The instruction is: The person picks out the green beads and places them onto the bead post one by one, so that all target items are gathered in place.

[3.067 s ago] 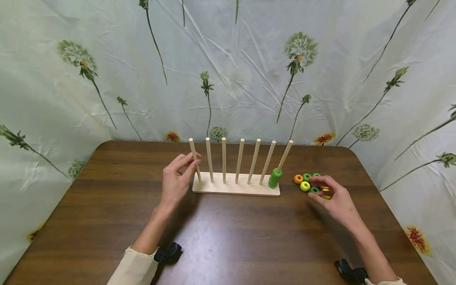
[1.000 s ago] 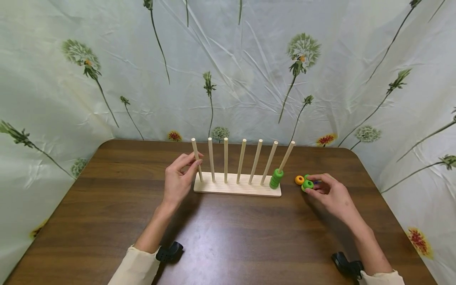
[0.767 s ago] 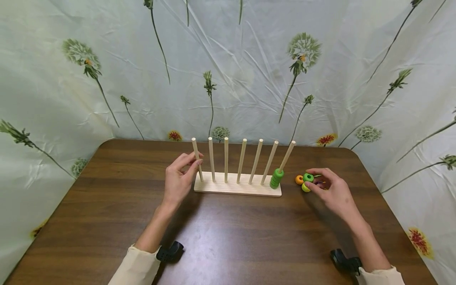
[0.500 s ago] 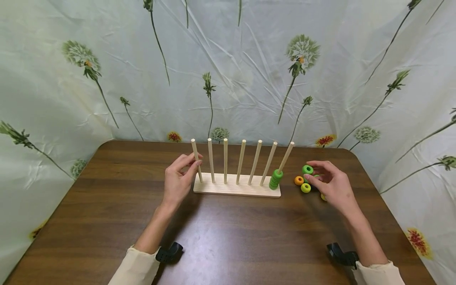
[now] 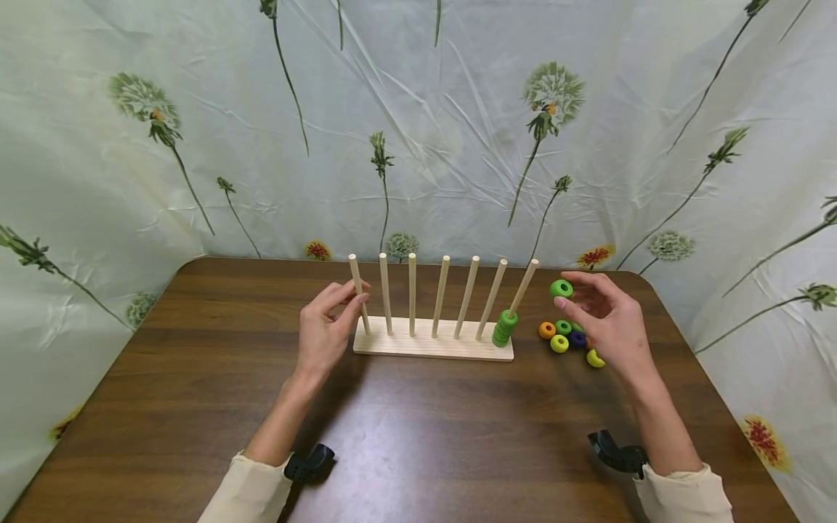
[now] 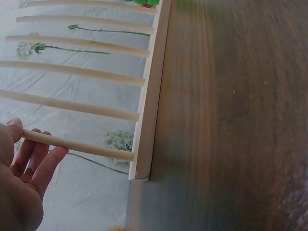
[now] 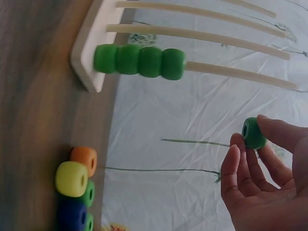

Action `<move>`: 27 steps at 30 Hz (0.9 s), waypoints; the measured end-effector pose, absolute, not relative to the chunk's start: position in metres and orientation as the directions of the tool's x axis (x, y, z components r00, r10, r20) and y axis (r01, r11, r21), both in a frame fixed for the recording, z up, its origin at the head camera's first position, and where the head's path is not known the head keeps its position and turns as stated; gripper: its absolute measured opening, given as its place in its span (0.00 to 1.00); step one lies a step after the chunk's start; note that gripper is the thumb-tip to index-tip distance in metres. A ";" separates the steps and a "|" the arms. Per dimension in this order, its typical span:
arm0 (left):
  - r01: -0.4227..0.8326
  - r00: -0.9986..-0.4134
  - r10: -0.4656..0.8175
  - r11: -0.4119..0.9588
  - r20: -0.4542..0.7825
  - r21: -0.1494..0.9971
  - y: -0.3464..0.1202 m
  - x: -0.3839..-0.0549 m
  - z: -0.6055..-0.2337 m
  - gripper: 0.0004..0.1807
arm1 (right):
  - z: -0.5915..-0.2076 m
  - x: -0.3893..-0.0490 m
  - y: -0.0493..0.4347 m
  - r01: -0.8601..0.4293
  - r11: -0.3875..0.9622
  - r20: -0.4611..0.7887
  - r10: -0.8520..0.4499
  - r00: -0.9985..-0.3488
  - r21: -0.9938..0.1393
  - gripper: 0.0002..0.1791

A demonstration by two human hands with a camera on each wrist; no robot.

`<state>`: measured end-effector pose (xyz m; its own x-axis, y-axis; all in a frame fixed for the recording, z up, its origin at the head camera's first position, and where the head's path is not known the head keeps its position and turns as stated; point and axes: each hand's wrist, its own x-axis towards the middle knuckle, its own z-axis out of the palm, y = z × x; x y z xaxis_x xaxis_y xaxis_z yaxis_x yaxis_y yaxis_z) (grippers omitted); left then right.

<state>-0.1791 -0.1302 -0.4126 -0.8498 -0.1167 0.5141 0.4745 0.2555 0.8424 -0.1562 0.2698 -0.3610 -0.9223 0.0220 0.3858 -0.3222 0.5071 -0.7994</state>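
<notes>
A pale wooden base [image 5: 431, 349] carries a row of upright pegs on the table. My left hand [image 5: 327, 327] pinches the leftmost peg [image 6: 91, 149] between thumb and fingers. Green beads [image 7: 139, 61] are stacked at the foot of the rightmost peg [image 5: 525, 285]. To the right of that peg, my right hand [image 5: 611, 316] holds a green bead [image 5: 561, 289] up between thumb and fingertips, its hole showing. In the right wrist view this bead [image 7: 253, 133] is apart from the peg and above the loose beads.
Loose beads lie right of the base: an orange bead [image 5: 546, 330], yellow beads [image 5: 559, 343], a dark blue bead [image 5: 577, 339] and a green bead [image 5: 563, 327]. The right hand partly covers the group. A flowered curtain [image 5: 445, 145] hangs behind the wooden table [image 5: 418, 428].
My right hand has picked a green bead from the loose group and raised it up and slightly left. My left hand keeps its hold on the leftmost peg.
</notes>
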 end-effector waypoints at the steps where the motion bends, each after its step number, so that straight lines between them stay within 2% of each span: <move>1: 0.476 -0.849 -0.116 0.255 0.515 0.842 -0.130 -0.179 -0.413 0.10 | -0.360 -0.156 0.269 -0.329 0.499 0.393 0.026 -0.919 -0.802 0.23; 18: 0.484 -0.845 -0.114 0.249 0.522 0.839 -0.130 -0.179 -0.413 0.11 | -0.339 -0.156 0.250 -0.417 0.369 0.474 0.075 -0.877 -0.831 0.22; 27: 0.478 -0.849 -0.117 0.248 0.516 0.842 -0.129 -0.179 -0.413 0.11 | -0.335 -0.160 0.241 -0.472 0.302 0.503 0.033 -0.863 -0.828 0.21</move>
<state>-0.1789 -0.1290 -0.4128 -0.8485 -0.1167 0.5162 0.4783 0.2483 0.8424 -0.1598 0.2410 -0.3354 -0.8634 0.0328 0.5034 -0.4715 0.3024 -0.8284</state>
